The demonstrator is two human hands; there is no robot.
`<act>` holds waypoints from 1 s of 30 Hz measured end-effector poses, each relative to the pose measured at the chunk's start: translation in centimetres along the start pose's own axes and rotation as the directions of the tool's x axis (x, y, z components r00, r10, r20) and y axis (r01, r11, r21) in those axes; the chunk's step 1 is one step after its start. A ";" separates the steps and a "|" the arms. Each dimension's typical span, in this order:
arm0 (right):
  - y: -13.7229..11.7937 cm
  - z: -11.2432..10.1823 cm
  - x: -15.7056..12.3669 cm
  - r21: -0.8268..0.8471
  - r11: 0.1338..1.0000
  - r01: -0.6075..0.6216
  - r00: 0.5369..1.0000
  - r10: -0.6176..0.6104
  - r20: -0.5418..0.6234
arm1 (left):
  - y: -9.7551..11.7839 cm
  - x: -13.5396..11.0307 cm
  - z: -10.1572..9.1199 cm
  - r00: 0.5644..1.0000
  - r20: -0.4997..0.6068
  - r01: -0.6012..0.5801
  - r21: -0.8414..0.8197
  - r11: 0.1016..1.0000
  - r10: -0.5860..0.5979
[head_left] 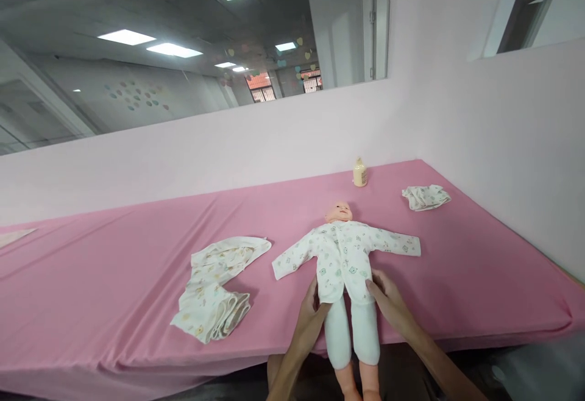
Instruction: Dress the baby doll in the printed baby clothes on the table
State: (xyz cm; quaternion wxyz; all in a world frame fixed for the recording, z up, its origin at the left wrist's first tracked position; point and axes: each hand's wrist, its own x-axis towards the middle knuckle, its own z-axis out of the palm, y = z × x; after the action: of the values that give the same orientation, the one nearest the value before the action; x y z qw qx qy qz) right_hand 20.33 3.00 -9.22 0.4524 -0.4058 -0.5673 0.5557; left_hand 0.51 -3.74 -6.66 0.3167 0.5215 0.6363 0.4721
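A baby doll (339,211) lies on its back, head toward the wall, its lower legs reaching past the table's near edge. It wears a white printed long-sleeved baby jacket (342,255) with both sleeves spread wide, and plain white leggings (337,337). My left hand (314,309) grips the jacket's lower hem on the left, thumb over the cloth. On the other side my right hand (386,297) holds the lower edge, with its thumb on the front and fingers at the doll's side. Some fingertips are hidden behind the cloth.
A pink-covered table (137,279) meets a white wall. Left of the doll lies a crumpled printed baby garment (214,285). A pale yellow bottle (360,174) stands near the wall, and a folded printed cloth (426,197) rests at the right. A wide mirror-like window (192,41) spans the wall.
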 end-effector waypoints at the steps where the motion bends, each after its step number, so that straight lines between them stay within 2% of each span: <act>1: 0.2 0.0 0.0 0.001 1.000 0.006 1.000 -0.006 0.011 | -0.2 0.0 -0.1 1.000 0.020 0.008 -0.021 1.000 -0.007; 3: 0.3 -0.5 0.1 -0.025 1.000 0.013 0.999 -0.012 0.035 | -0.7 0.0 -0.4 0.998 0.058 0.036 -0.067 0.997 -0.032; 5: 0.2 -1.8 0.5 -0.110 0.994 0.012 1.000 -0.009 0.030 | -1.2 0.0 -0.7 0.998 0.025 0.054 -0.028 0.998 -0.053; 7: -0.2 -4.0 1.7 -0.260 0.966 0.016 1.000 -0.022 -0.021 | -1.9 0.1 -1.1 0.997 -0.046 0.058 0.070 0.996 -0.055; 9: -0.7 -6.9 3.8 -0.441 0.897 0.029 0.993 -0.078 -0.092 | -2.5 0.3 -1.5 0.994 -0.099 0.051 0.154 0.987 -0.036; 10: -0.9 -8.5 5.2 -0.529 0.848 0.038 0.984 -0.125 -0.130 | -2.7 0.5 -1.8 0.993 -0.115 0.042 0.180 0.983 -0.021; 12: -1.1 -11.8 8.4 -0.691 0.722 -0.034 0.963 -0.161 -0.216 | -2.8 1.1 -2.2 0.992 -0.130 0.023 0.184 0.983 0.001; 15: -0.9 -16.2 13.3 -0.853 0.501 -0.142 0.941 -0.198 -0.274 | -2.4 2.1 -2.6 0.986 -0.161 0.047 0.107 0.993 -0.029; 18: -0.3 -19.6 16.8 -0.939 0.273 -0.208 0.920 -0.273 -0.283 | -2.0 3.2 -2.7 0.971 -0.222 0.099 0.048 0.994 -0.086; 20: 0.0 -21.1 18.1 -0.961 0.204 -0.187 0.915 -0.320 -0.246 | -1.7 4.2 -2.4 0.962 -0.241 0.135 0.013 0.991 -0.128; 22: 0.2 -21.8 19.0 -0.969 0.205 -0.137 0.911 -0.358 -0.205 | -1.5 5.3 -2.1 0.960 -0.238 0.145 -0.035 0.989 -0.149; 24: 0.0 -22.0 19.7 -0.957 0.275 -0.094 0.908 -0.371 -0.196 | -1.2 6.5 -1.5 0.967 -0.225 0.106 -0.059 0.993 -0.116; 27: -0.5 -21.9 20.7 -0.918 0.390 -0.077 0.904 -0.360 -0.229 | -1.0 8.2 -0.7 0.975 -0.220 0.037 0.004 0.999 -0.035; 30: -1.0 -21.8 21.4 -0.885 0.448 -0.125 0.885 -0.352 -0.304 | -1.1 9.5 -0.3 0.970 -0.241 0.027 0.072 0.997 -0.009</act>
State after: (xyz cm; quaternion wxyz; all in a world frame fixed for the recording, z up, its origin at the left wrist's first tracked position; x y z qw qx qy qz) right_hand 35.82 29.29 -7.44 0.3280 -0.6563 -0.6785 0.0356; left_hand -2.55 5.31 -6.71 0.2217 0.4660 0.6921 0.5047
